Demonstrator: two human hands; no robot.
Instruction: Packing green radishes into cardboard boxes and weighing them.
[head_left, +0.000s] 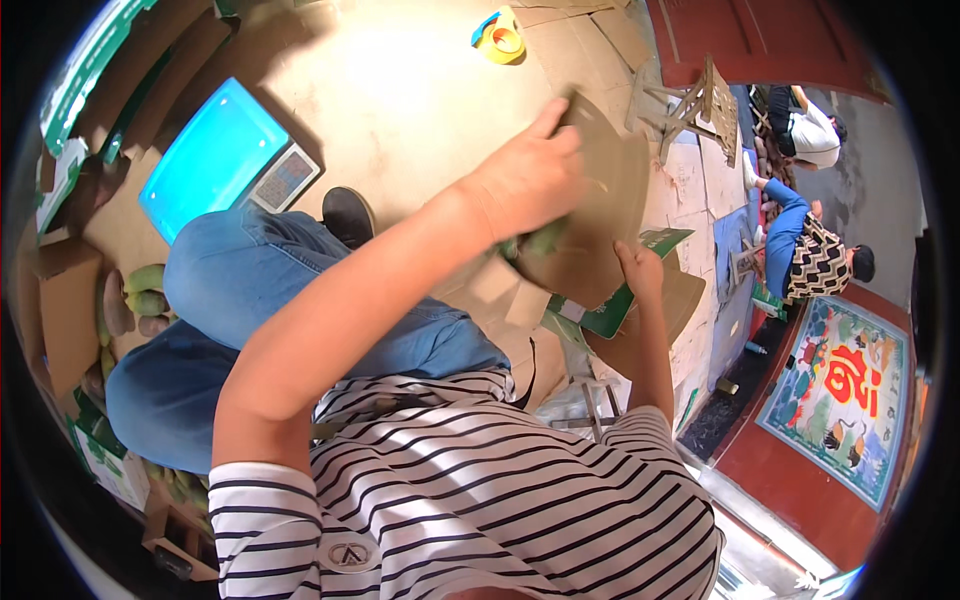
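Note:
A brown cardboard box (605, 200) with green-printed flaps (608, 315) is tilted in front of me, right of my knees. My left hand (530, 180) reaches across to its upper side, fingers closed at the cardboard's edge and slightly blurred. Lower on the right, my right hand (640, 272) grips the box's near edge, thumb along the board. Something green (545, 240) shows in part beneath my left wrist; its kind is hidden. The box's inside is mostly out of sight.
A blue-topped weighing scale (220, 150) and a yellow tape roll (505, 42) lie on the cardboard-covered floor. Green and brown oblong produce (145, 290) is heaped at left beside cartons (65, 310). A wooden stool (715, 110) and two people (815, 250) are at right.

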